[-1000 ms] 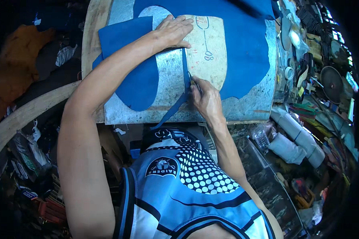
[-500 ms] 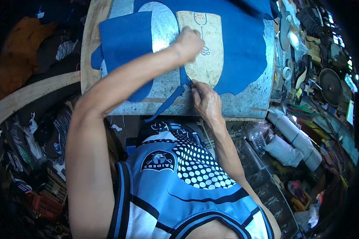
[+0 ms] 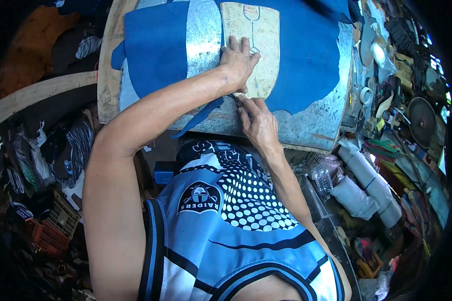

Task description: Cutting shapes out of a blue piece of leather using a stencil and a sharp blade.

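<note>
My left hand (image 3: 238, 64) lies open with its fingers spread, pressing on a pale, marked cardboard-like pattern (image 3: 265, 37). The pattern rests on a large blue leather-like sheet (image 3: 309, 60). Just below its lower left corner, my right hand (image 3: 261, 123) is closed round a thin knife (image 3: 237, 98), mostly hidden by the fingers. A narrow blue offcut strip (image 3: 198, 119) trails from near the knife over the table's front edge. On the left, beneath and beyond my left forearm, lies a separate blue piece (image 3: 155, 47) with a straight right side.
Beneath the sheet is a metal-topped work table (image 3: 306, 129) with a wooden left edge (image 3: 108, 95). Wrapped rolls (image 3: 369, 180) stand at the right. A round fan-like disc (image 3: 422, 122) and a tape roll (image 3: 366, 95) are further right. A red crate (image 3: 50, 238) sits lower left.
My left hand has gone from a blurred, curled pose to lying flat with spread fingers, slightly lower on the pattern. The right hand with the knife stays near the pattern's lower left corner.
</note>
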Available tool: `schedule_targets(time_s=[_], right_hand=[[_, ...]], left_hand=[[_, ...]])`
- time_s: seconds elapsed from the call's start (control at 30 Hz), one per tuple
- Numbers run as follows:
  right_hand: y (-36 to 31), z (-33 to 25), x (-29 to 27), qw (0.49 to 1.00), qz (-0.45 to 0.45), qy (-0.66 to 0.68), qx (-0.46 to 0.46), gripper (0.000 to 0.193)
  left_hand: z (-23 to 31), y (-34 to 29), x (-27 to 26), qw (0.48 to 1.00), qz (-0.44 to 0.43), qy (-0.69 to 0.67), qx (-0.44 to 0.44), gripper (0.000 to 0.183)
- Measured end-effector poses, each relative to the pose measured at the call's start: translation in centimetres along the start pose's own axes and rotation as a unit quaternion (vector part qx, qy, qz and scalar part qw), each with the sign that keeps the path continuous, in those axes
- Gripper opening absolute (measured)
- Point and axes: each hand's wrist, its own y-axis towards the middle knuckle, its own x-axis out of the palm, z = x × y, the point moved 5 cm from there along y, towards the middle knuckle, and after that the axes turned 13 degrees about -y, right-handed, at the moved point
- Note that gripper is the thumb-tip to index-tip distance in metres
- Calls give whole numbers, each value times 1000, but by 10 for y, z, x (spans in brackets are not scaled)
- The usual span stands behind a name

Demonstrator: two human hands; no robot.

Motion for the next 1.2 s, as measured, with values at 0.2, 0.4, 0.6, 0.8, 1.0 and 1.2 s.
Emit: schedule_targets(time_s=[0.2,0.4,0.6,0.8,1.0,1.2], right_hand=[[0,6,0,1000,-14,-3,-20,28],[-5,9,0,999,-25,-14,-29,29],[-13,19,-2,999,-32,-19,-33,28],[-13,27,-6,997,-26,-42,-51,31],[-13,37,-6,996,-42,-35,-72,32],[-6,41,-11,991,-53,-46,-111,32]], left_hand=[[-2,-2,0,1000,9,-23,-1,115],[-2,-4,-1,999,16,-29,-4,114],[-2,-5,-1,999,15,-27,-8,114],[-3,-3,1,999,22,-28,-9,114],[-3,-4,0,999,21,-40,-11,114],[-6,-6,2,999,22,-40,-21,115]])
